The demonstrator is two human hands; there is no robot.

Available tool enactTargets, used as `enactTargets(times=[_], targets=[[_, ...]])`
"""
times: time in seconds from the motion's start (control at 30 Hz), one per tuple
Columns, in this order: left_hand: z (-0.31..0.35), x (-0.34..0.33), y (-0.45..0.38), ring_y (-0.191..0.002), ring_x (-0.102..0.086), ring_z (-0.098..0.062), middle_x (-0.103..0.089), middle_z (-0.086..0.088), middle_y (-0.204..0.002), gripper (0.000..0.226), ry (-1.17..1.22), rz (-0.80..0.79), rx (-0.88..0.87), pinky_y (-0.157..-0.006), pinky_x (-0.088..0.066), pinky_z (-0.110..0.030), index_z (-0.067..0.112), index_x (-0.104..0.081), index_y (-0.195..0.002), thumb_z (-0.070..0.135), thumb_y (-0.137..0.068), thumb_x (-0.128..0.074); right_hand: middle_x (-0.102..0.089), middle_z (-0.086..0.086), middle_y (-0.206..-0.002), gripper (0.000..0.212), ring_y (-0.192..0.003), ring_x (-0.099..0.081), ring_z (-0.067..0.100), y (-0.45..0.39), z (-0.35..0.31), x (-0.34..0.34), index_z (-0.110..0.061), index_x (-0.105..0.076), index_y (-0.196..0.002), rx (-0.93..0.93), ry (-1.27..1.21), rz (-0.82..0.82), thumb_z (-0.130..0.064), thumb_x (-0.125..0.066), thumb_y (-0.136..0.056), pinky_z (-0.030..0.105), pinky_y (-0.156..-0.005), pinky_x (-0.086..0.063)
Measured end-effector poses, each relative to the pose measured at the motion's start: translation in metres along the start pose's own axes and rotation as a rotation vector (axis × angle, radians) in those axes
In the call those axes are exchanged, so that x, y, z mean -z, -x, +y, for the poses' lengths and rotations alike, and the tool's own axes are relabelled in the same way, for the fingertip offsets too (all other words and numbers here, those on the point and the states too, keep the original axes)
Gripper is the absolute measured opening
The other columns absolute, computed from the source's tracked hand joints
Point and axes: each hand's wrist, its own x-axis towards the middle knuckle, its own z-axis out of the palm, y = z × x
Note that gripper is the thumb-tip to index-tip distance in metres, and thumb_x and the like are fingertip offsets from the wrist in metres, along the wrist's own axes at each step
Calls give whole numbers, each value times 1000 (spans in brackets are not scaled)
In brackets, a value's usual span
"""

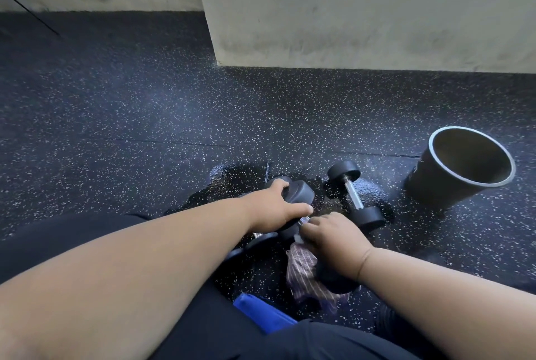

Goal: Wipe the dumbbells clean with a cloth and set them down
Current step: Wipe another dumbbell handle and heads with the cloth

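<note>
The left hand (278,209) is closed over the upper head of a black dumbbell (298,194) tilted on the speckled floor (145,116). The right hand (333,240) is curled around its handle, pressing a striped cloth (304,272) against it. A second dumbbell (355,195) lies just beside, on a wet patch. A dark bucket (458,171) stands apart; its small marking is unreadable.
</note>
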Motion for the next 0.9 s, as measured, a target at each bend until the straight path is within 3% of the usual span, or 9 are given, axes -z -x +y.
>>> enactTargets(times=[0.13, 0.37, 0.5, 0.57, 0.67, 0.8, 0.9], targets=[[-1, 0, -1, -121, -66, -28, -67, 1, -141, 118, -16, -5, -5, -115, -45, -49, 41, -24, -164, 93, -65, -63, -59, -5, -66, 34, -52, -59, 22, -3, 0, 1, -26, -66, -83, 135, 194, -77, -32, -85, -56, 32, -52, -39], [-3, -1, -2, -121, -66, -28, -66, 2, -139, 122, -16, -4, 26, -114, -46, -50, 42, -21, -165, 95, -63, -62, -60, -3, -65, 26, -51, -57, 23, -5, -5, -1, -22, -70, -90, 121, 276, -149, -33, -80, -69, 34, -53, -42], [-5, -2, -2, -118, -67, -27, -67, 3, -135, 119, -10, 1, 34, -112, -47, -49, 43, -25, -162, 95, -62, -63, -58, -1, -59, 20, -48, -55, 22, -4, -10, 5, -19, -68, -79, 123, 277, -172, -28, -81, -66, 32, -51, -39], [-4, -2, -2, -117, -67, -26, -68, 4, -134, 118, -4, 3, 32, -113, -47, -49, 42, -26, -162, 94, -63, -64, -64, 1, -68, 16, -58, -62, 23, -6, -19, 13, -17, -68, -86, 100, 271, -251, -25, -77, -76, 33, -58, -39], [-2, -1, -2, -121, -66, -27, -67, 3, -140, 119, 15, 2, 18, -115, -45, -50, 43, -24, -164, 93, -64, -66, -70, 4, -97, 13, -89, -66, 26, 0, -31, 23, -18, -66, -105, 67, 340, -473, -26, -60, -98, 37, -72, -37], [-1, -1, -1, -116, -68, -24, -69, 5, -134, 113, 44, -6, -1, -113, -46, -50, 44, -27, -162, 90, -67, -68, -66, 6, -99, 12, -99, -61, 28, 9, -31, 22, -20, -69, -96, -4, 368, -606, -27, -59, -99, 38, -81, -48], [-1, -1, -3, -116, -68, -24, -69, 5, -133, 116, 43, -6, 4, -113, -47, -49, 44, -26, -163, 91, -66, -68, -61, 9, -95, 16, -99, -60, 30, 11, -24, 28, -24, -54, -83, -79, 238, -642, -32, -61, -95, 39, -77, -49]])
